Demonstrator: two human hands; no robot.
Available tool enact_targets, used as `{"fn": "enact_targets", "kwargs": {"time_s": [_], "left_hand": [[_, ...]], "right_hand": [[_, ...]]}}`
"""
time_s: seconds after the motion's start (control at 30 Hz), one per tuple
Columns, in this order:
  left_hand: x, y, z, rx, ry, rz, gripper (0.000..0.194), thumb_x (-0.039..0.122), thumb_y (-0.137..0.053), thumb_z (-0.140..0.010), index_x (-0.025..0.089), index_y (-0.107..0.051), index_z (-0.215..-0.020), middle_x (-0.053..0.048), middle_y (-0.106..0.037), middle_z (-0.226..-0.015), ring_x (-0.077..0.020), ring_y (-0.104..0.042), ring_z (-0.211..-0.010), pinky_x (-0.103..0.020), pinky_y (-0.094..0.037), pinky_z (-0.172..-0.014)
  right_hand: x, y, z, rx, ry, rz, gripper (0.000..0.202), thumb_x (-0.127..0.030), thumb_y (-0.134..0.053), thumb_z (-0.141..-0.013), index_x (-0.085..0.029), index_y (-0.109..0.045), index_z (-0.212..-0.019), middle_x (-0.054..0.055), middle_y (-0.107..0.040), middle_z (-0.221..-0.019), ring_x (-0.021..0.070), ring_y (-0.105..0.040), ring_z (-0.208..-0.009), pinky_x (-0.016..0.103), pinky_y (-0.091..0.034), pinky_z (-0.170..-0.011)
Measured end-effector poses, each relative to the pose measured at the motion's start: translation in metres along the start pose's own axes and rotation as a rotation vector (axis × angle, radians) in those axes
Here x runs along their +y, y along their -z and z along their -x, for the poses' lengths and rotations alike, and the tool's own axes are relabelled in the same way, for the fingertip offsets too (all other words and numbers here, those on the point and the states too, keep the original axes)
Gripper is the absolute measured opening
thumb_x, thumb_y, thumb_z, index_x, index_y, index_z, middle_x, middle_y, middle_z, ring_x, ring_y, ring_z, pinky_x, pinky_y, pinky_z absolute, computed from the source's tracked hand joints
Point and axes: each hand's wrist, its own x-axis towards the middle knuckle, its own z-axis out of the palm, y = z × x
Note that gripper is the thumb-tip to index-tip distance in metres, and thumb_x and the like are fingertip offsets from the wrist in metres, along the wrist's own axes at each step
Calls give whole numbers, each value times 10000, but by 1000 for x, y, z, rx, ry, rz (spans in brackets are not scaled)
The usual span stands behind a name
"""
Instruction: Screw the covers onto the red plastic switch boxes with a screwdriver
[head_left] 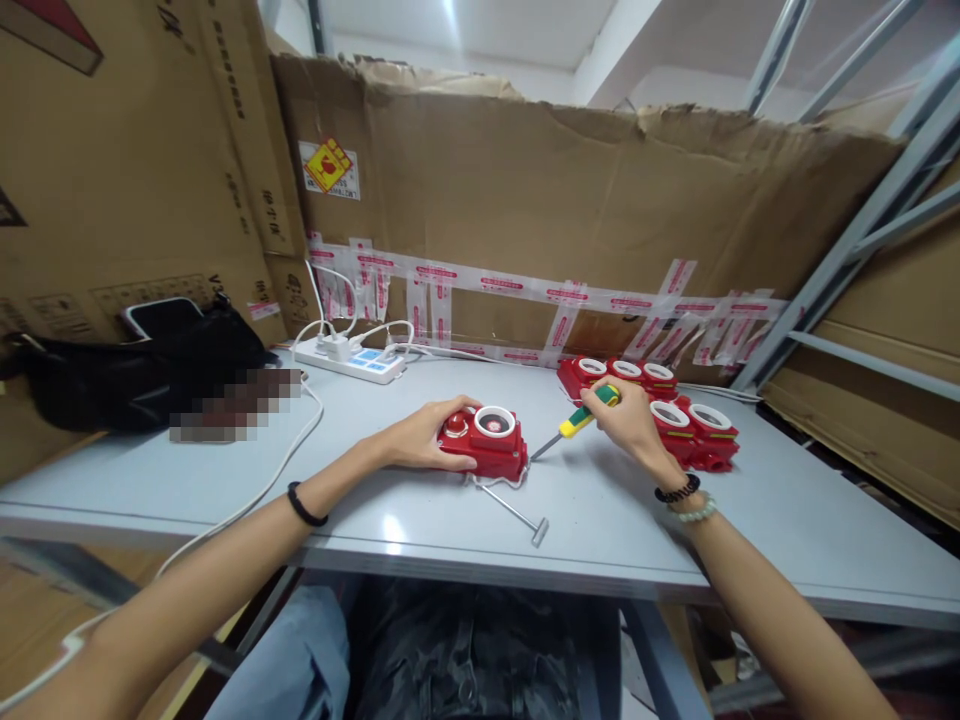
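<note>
My left hand (427,435) grips the left end of a red alarm-like box (495,458) that has a white-ringed round window and a red dome on top. In my right hand (626,420) is a screwdriver (579,420) with a green and yellow handle. Its shaft slants down to the left, and the tip is at the box's right end; whether it sits in a screw I cannot tell. A small metal hammer (517,510) lies on the table in front of the box, with a pale cord by its handle.
More red boxes with white rings (697,430) stand to the right, partly behind my right hand. At the back left are a white power strip (351,358) with cables and a black bag (150,360) with a phone on it. A cardboard wall (525,200) closes off the grey table (622,520).
</note>
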Motion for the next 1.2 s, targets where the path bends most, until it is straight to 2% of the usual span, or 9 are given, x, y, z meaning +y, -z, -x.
{"fn": "enact_targets", "kwargs": {"time_s": [0.13, 0.3, 0.4, 0.57, 1.2], "left_hand": [[-2, 0, 0, -3, 0, -19, 627, 485, -710, -687, 193, -494, -1198, -79, -627, -1107, -228, -607, -953, -336, -475, -841], [-1, 0, 0, 2, 1, -21, 674, 485, -700, -702, 200, -445, -1257, -86, -606, -1169, -233, -600, -996, -334, -470, -868], [0, 1, 1, -11, -6, -16, 707, 471, -689, -721, 206, -398, -1307, -101, -578, -1227, -240, -585, -1045, -351, -456, -907], [2, 3, 1, -27, -31, -22, 681, 457, -683, -731, 213, -413, -1306, -100, -557, -1267, -250, -565, -1090, -371, -433, -951], [-1, 2, -1, -26, 2, -24, 650, 468, -691, -710, 218, -447, -1258, -70, -604, -1176, -225, -597, -995, -323, -469, -862]], "right_hand": [[-3, 1, 0, -36, -48, -26, 132, -266, -596, -647, -173, -563, -560, -35, -513, -410, 114, -502, -382, 219, -368, -401], [-7, 3, 0, 3, -118, -130, 117, -268, -551, -650, -180, -520, -581, -38, -519, -442, 137, -553, -372, 213, -403, -345], [-9, 2, 2, -22, -131, -172, 115, -257, -554, -642, -177, -516, -568, -43, -508, -427, 132, -547, -352, 203, -405, -324], [-10, -3, 5, -32, -141, -208, 104, -244, -550, -651, -173, -528, -579, -39, -529, -429, 130, -563, -355, 185, -405, -323], [-9, -7, 6, -13, -200, -219, 89, -232, -542, -638, -179, -502, -579, -45, -523, -435, 133, -586, -364, 169, -405, -327]]}}
